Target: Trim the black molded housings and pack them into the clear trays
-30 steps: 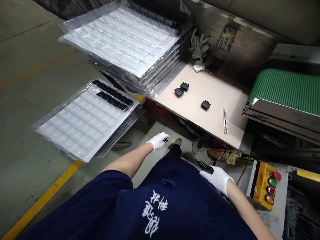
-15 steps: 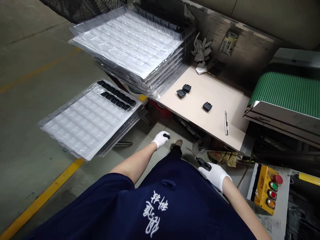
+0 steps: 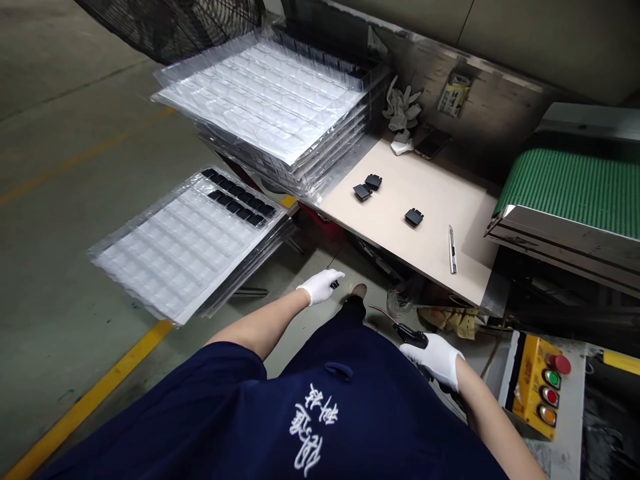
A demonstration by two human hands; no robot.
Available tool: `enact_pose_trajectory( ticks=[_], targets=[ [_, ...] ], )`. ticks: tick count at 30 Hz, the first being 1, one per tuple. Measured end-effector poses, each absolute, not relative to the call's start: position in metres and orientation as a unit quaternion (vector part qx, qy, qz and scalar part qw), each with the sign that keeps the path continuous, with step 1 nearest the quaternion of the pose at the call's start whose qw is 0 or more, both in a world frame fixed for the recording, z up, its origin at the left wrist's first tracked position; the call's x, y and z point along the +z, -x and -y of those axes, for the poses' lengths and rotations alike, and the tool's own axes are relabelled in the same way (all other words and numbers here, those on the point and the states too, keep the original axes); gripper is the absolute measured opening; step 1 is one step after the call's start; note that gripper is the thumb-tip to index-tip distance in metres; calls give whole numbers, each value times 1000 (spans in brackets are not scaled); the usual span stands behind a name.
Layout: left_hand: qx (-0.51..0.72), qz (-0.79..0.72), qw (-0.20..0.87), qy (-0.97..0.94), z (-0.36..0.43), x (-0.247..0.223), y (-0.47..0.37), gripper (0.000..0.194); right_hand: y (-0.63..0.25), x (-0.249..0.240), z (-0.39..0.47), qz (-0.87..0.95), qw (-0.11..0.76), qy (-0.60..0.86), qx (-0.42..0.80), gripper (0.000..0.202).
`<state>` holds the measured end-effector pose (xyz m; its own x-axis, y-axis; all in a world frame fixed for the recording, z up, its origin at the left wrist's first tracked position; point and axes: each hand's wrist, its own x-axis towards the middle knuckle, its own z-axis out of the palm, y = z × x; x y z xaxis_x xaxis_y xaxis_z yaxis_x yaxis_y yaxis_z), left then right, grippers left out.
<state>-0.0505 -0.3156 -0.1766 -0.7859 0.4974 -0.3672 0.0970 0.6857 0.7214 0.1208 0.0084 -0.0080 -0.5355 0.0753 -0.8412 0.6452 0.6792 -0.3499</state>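
My left hand [image 3: 320, 287], in a white glove, is closed round a small black plastic part [image 3: 335, 284] that mostly hides behind the fingers. My gloved right hand [image 3: 434, 359] grips a black air blow gun [image 3: 412, 335] with a thin copper-coloured nozzle pointing up and left. Both hands are low in front of my body, apart from the worktable [image 3: 400, 187]. On that table lie two black plastic parts [image 3: 363, 193] close together and a single black part [image 3: 414, 217] farther right. A slim utility knife [image 3: 453, 249] lies near the table's right end.
Left of me, a stack of clear plastic trays [image 3: 160, 257] has two rows of black parts on top. A taller tray stack [image 3: 265, 100] stands behind it. A green ribbed conveyor [image 3: 580, 190] is at right, above a yellow button box [image 3: 537, 387]. Used gloves [image 3: 401, 107] lie at the back.
My left hand has turned, so less of the black part shows and a finger points out to the right. My right hand still holds the blow gun, slightly lower. The view has shifted a little.
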Motion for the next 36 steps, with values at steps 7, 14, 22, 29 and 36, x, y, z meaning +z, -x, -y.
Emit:
enact_pose_trajectory(
  ticks=[7,14,22,29,36],
  targets=[
    [451,-852,256,-71,306,-181,44,35,-128,-12,-11,-800,424,-219,-365,25],
    [494,-839,228,-1,302,-185,51,36,-124,-18,0,-813,401,-207,-369,28],
    [376,-882,248,-137,321,-164,59,34,-114,-25,2,-817,388,-213,-368,25],
    [351,-882,254,-183,334,-147,44,35,-114,-32,6,-813,399,-172,-386,29],
    [363,-896,242,-87,337,-150,56,38,-98,-36,17,-812,386,-162,-406,29]
  ],
)
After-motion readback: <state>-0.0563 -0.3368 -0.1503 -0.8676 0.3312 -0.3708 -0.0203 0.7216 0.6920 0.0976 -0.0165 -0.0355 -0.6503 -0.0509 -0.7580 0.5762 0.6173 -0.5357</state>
